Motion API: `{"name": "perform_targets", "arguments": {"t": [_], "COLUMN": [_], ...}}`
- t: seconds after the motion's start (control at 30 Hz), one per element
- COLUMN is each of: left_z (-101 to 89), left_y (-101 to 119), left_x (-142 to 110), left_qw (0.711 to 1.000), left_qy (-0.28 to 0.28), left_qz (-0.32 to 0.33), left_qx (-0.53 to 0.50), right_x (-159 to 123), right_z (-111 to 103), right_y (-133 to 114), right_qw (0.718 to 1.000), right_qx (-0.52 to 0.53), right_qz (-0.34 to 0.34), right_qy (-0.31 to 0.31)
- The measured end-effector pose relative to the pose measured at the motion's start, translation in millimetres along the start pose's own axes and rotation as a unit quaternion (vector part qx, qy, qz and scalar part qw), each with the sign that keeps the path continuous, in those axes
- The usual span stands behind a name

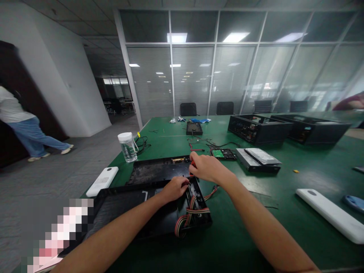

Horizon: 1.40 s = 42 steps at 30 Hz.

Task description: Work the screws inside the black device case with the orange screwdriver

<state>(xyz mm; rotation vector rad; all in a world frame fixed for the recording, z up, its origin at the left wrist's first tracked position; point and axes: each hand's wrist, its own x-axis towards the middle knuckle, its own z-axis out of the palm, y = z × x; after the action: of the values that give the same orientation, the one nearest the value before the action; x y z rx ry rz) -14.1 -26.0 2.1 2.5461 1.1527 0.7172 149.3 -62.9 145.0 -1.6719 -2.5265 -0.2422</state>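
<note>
A black computer panel (125,201) lies in front of me, with flat red, black and white striped cables (196,211) looped over its right end. My left hand (175,188) reaches across it and is pinched at its far right corner; whatever sits between those fingertips is hidden. Just above and to the right, my right hand (205,167) is closed around a red cable (192,167), part of which shows beside the fingers. Directly behind lies a second black panel (155,170), partly covered by my hands.
On the green table (241,235) stand a clear bottle (127,148), two black computer cases (260,129) (315,131), and a stack of drives (257,159). A green circuit board (218,153) lies behind my right hand. White oblong devices (102,182) (330,214) flank the work; a person walks left.
</note>
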Motion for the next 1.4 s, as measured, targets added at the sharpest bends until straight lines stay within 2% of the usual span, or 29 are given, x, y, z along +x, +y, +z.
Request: {"name": "perform_targets", "arguments": {"t": [0.2, 0.3, 0.4, 0.47, 0.6, 0.73, 0.87, 1.03, 1.1, 1.17, 1.2, 1.3, 1.37, 1.4], "left_z": [0.6, 0.3, 0.0, 0.2, 1.3, 1.2, -1.8, -5.8, -6.3, -6.6, -7.0, -11.8, -19.9, -25.8], "left_y": [-1, -1, -1, -1, -3, -2, 2, 4, 3, 2, 1, 3, 4, 5], "left_x": [1, 0, 0, 0, 0, 0, -1, -1, -2, -3, -3, -3, 0, 2], "left_qw": [1.0, 1.0, 1.0, 1.0, 1.0, 1.0, 0.995, 0.982, 0.98, 0.98, 0.98, 0.98, 0.981, 0.982], "left_qy": [-0.002, 0.0, -0.001, -0.002, -0.003, -0.013, -0.021, -0.042, -0.046, -0.046, -0.046, -0.051, -0.043, -0.035], "left_qz": [-0.003, 0.0, 0.001, 0.001, 0.006, 0.009, 0.051, 0.121, 0.137, 0.141, 0.141, 0.142, 0.145, 0.145], "left_qx": [0.004, 0.008, 0.006, 0.005, 0.01, 0.026, 0.085, 0.136, 0.138, 0.136, 0.134, 0.128, 0.119, 0.113], "right_x": [0, 1, 2, 1, 1, 2, 1, -17, -28, -38, -42, -45, -42, -40], "right_z": [0, 1, 1, -1, -2, 0, -1, 1, 17, 43, 59, 105, 126, 132], "right_y": [4, 7, 10, 12, 13, 11, 16, 46, 66, 88, 99, 123, 130, 131], "right_qw": [1.0, 1.0, 1.0, 1.0, 0.999, 1.0, 0.999, 0.983, 0.959, 0.914, 0.879, 0.734, 0.666, 0.645], "right_qx": [0.013, 0.023, 0.01, 0.011, 0.036, 0.016, 0.038, 0.167, 0.269, 0.404, 0.476, 0.641, 0.687, 0.702], "right_qz": [-0.004, -0.018, 0.001, 0.016, -0.008, 0.003, 0.007, -0.074, -0.08, -0.032, 0.005, 0.123, 0.155, 0.159], "right_qy": [0.017, 0.002, -0.016, -0.016, -0.029, -0.02, -0.021, -0.035, -0.03, -0.009, 0.026, 0.188, 0.245, 0.256]}}
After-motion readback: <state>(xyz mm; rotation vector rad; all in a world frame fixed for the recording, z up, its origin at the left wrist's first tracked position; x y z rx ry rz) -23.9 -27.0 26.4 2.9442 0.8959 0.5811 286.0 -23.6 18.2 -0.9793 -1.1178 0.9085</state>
